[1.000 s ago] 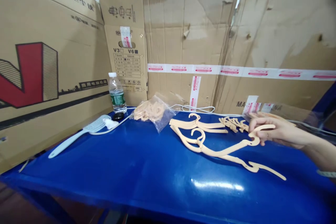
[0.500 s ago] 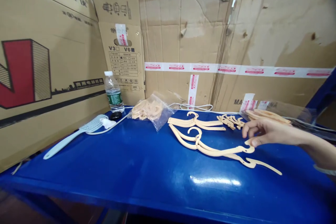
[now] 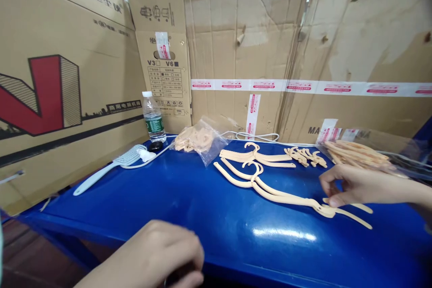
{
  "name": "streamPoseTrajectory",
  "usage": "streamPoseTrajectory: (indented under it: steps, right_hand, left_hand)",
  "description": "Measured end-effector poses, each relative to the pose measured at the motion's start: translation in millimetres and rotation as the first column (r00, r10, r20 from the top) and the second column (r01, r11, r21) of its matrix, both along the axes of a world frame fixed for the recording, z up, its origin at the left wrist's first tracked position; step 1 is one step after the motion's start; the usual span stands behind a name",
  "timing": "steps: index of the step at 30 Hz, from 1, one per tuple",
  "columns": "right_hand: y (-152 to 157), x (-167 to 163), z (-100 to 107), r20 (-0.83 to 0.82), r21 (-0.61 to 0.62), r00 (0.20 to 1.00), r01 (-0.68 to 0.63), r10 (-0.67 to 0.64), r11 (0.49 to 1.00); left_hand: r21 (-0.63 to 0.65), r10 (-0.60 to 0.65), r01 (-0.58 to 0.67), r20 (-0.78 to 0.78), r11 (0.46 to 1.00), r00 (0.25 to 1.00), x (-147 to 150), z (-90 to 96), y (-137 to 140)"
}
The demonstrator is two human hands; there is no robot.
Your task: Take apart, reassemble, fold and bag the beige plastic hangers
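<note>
Watching through the head view, I have my right hand (image 3: 351, 185) pinching the front hangers (image 3: 290, 198) near their right end; they lie on the desk's (image 3: 175, 193) right half, between back and front edges. My left hand (image 3: 162, 247) curls by the front edge; whether it grips anything, I cannot tell.

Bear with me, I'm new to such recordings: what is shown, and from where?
No machine here: a camera worn on the person's head looks forward and down. The right hand touches long, jointed beige hanger pieces; how firmly is unclear. The left hand is near the front of the glossy blue table, its palm hidden. Also on the table: a beige hanger stack, small beige hook-shaped parts, a clear plastic bag of beige parts, a clear green-labelled bottle and a pale blue brush.
</note>
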State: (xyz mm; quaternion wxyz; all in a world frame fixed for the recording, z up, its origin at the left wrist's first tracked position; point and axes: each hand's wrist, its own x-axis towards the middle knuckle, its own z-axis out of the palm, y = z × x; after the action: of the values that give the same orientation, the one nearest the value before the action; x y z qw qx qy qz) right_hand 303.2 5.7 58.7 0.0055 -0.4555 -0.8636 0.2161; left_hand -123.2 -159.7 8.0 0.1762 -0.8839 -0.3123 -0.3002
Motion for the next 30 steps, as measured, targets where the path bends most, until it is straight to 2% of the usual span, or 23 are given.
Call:
streamPoseTrajectory:
  steps: [2,4,5,9,14,17,21,25,30]
  right_hand:
    - [-2,-3,0,-0.009,-0.046,1.0,-0.013,0.012,0.999]
    - [-3,-7,0,-0.012,-0.082,1.0,-0.022,0.021,0.996]
    - [-4,-9,1,-0.007,-0.098,1.0,-0.027,0.027,0.995]
    - [-5,-11,2,0.008,-0.114,0.999,-0.045,0.046,0.993]
    - [-6,-12,-1,-0.046,-0.094,0.998,-0.05,0.046,0.994]
    - [-9,-19,-5,-0.057,-0.083,0.998,-0.041,0.036,0.996]
    - [-13,-31,-13,-0.02,-0.029,0.999,-0.029,0.028,0.999]
    - [-12,-36,-21,0.042,0.036,0.998,-0.037,0.035,0.999]
    - [-10,-34,-24,0.028,0.025,0.996,-0.082,0.081,0.996]
  left_hand:
    - [-0.097,0.003,-0.009,-0.06,0.995,0.998,16,21.1,17]
    - [-0.351,-0.009,-0.055,-0.178,0.935,0.984,31,39.4,35]
    - [-0.399,-0.03,-0.056,-0.205,0.915,0.978,37,46.3,43]
    - [-0.41,-0.067,-0.072,-0.314,0.909,0.947,53,56.1,70]
    - [-0.422,-0.116,-0.052,-0.362,0.905,0.925,64,44.9,95]
    - [-0.424,-0.136,-0.012,-0.318,0.905,0.938,72,31.0,113]
    - [-0.428,-0.105,-0.006,-0.236,0.904,0.966,77,11.6,133]
    - [-0.456,-0.099,0.015,-0.162,0.89,0.982,77,1.6,139]
    - [-0.422,-0.081,0.016,-0.136,0.907,0.987,78,1.0,135]
